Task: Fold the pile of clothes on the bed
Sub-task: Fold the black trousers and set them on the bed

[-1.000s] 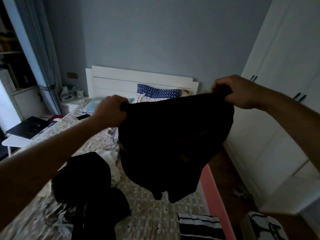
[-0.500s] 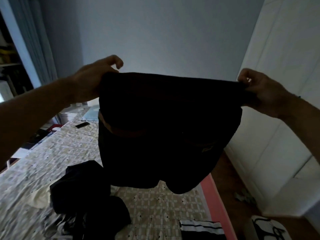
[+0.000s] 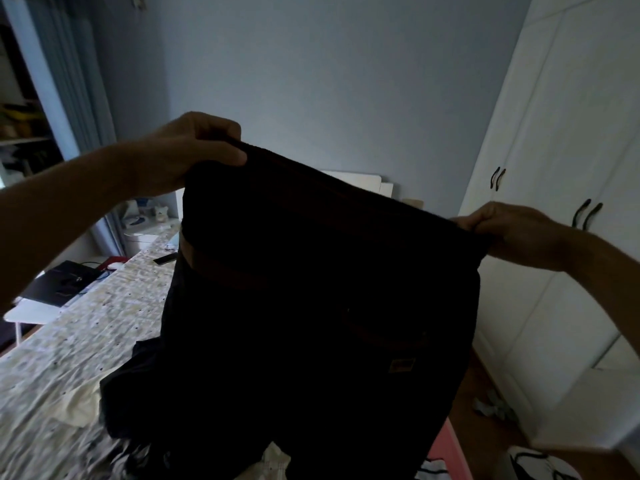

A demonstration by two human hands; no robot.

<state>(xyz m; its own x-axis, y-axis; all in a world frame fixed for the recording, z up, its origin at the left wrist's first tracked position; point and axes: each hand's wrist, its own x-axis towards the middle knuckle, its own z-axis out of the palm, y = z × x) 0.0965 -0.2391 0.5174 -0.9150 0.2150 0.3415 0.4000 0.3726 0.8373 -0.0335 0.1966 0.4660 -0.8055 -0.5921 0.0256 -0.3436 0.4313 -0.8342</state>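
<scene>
A black garment (image 3: 311,306) with a brownish band and a small label hangs stretched in the air over the bed (image 3: 69,341). My left hand (image 3: 187,154) grips its upper left corner, held higher. Lower on the right, my right hand (image 3: 512,233) pinches the other corner of the top edge. Behind the hanging cloth, a dark pile of clothes (image 3: 128,403) and a pale yellow piece (image 3: 79,407) lie on the patterned bedspread. The garment hides the middle of the bed.
White wardrobe doors (image 3: 554,202) with dark handles line the right side. A phone (image 3: 165,259) lies on the bed near the white nightstand (image 3: 142,237). A black laptop (image 3: 59,282) sits on a small white table at left. A bag (image 3: 540,465) lies on the wooden floor.
The garment has dropped longer and hangs closer to the camera. My right hand moved down, my left hand stayed high, so the top edge now slopes down to the right.
</scene>
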